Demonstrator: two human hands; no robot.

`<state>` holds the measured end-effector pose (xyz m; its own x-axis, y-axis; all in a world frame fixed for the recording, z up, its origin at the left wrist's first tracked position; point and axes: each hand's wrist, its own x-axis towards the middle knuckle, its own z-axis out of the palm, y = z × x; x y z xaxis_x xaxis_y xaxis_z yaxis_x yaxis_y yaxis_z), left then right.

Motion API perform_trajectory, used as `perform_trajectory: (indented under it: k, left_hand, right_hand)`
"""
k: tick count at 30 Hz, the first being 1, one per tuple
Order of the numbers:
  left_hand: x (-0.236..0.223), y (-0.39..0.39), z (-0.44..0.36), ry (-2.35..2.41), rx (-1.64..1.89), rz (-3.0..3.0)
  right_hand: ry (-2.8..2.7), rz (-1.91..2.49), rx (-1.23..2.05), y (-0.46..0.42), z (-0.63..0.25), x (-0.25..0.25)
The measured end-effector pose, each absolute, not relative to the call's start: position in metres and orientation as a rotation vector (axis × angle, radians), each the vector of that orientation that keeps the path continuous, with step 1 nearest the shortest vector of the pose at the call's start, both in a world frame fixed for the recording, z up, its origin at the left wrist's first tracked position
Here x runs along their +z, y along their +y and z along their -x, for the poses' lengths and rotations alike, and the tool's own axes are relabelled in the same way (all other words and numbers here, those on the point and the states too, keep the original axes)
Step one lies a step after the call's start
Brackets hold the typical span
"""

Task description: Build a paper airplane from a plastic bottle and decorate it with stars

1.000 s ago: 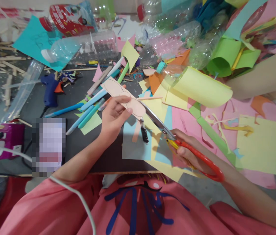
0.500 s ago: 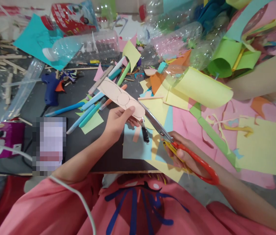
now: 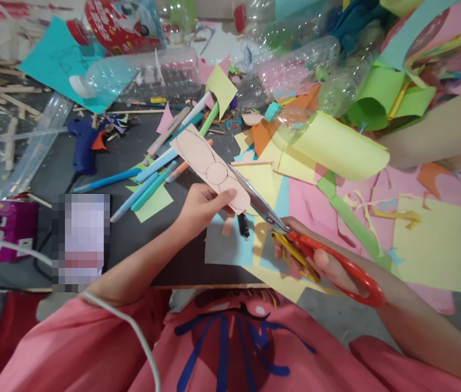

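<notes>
Pinched between the thumb and fingers of my left hand (image 3: 210,207) is a pale pink paper strip (image 3: 198,152) with a drawn circle and petal-like curves. My right hand (image 3: 316,261) is wrapped round the handles of large scissors (image 3: 296,239), one handle red and one yellow. Their metal blades lie along the strip's right edge; whether they touch it I cannot tell. Below the strip's lower end a black pen-like object (image 3: 244,226) lies on blue and yellow paper. Just beyond my left hand are several felt-tip pens (image 3: 157,185).
A blue glue gun (image 3: 83,144), a phone with a blurred screen (image 3: 83,237) and a purple box (image 3: 7,228) lie at left. Plastic bottles (image 3: 144,73) line the back. Coloured paper sheets (image 3: 435,239) and a rolled yellow sheet (image 3: 337,144) cover the right side.
The paper strip and my left hand have shifted slightly right and down. The scissors' handles have spread further apart, with the red one swung right.
</notes>
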<state>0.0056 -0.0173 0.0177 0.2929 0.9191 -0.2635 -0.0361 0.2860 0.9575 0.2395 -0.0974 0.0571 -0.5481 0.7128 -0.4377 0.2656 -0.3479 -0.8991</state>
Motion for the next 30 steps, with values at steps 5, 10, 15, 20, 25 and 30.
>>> perform_trajectory:
  k: [5, 10, 15, 20, 25, 30]
  left_hand:
    - [0.016, -0.015, -0.005, 1.056, 0.840, -1.034]
    - [0.014, -0.014, -0.005, 1.028, 0.836, -0.993]
    - [0.011, -0.013, -0.004, 1.002, 0.831, -0.940]
    - [0.014, -0.012, -0.004, 0.989, 0.807, -0.884]
    - [0.017, -0.010, -0.004, 0.993, 0.776, -0.887]
    - [0.016, -0.010, -0.003, 1.003, 0.761, -0.893]
  right_hand:
    - [-1.419, 1.301, 2.063, -0.093, -0.231, 0.058]
    - [-1.423, 1.296, 2.067, -0.092, -0.234, 0.053]
    - [-1.502, 1.275, 2.003, -0.090, -0.235, 0.049]
    - [-1.495, 1.253, 1.976, -0.087, -0.233, 0.053]
    - [-1.451, 1.260, 1.992, -0.084, -0.232, 0.057]
    - [-1.397, 1.299, 2.010, -0.084, -0.232, 0.059]
